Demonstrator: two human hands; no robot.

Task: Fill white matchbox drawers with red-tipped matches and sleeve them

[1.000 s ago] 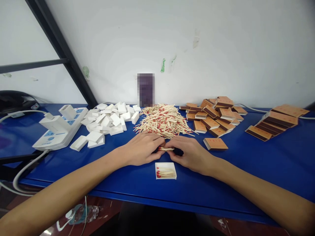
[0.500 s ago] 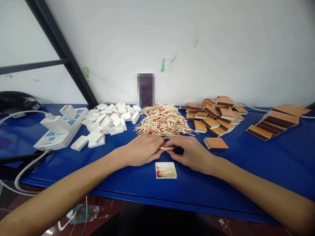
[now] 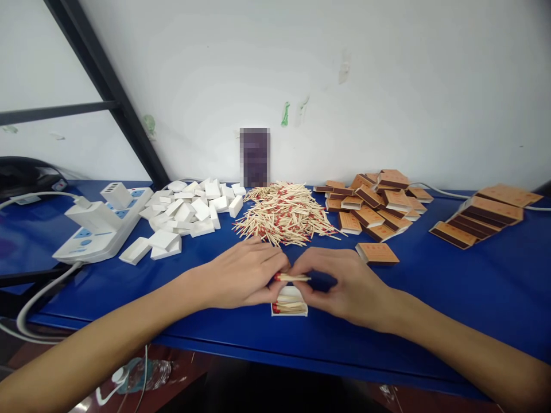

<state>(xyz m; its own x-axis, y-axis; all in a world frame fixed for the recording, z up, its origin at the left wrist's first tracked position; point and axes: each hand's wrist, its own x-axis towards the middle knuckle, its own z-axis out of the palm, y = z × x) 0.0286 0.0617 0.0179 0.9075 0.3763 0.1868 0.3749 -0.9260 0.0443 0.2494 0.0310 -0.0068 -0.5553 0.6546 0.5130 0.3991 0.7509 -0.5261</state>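
Between my left hand [image 3: 252,272] and my right hand [image 3: 342,284] is a small bunch of matches [image 3: 293,278], red heads toward the left. Both hands pinch it with thumb and fingers, the left at the head end, the right nearer the bare ends. Just under the bunch lies a white matchbox tray [image 3: 290,314], open at the top, with matches [image 3: 287,304] lying sideways in it. My fingers hide part of its far corners. Behind my hands rises a large heap of loose matches [image 3: 293,212].
White empty trays [image 3: 185,212] are piled at the back left, beside a power strip [image 3: 92,244] with chargers and cables. Orange matchbox sleeves [image 3: 368,215] form a pile right of the heap, and a leaning row of sleeves [image 3: 482,215] stands farther right. A pixelated dark rectangle [image 3: 255,156] is against the wall.
Both hands have moved toward me with the matches, from beside the heap to above the tray's far edge. The tray has stayed on the table.
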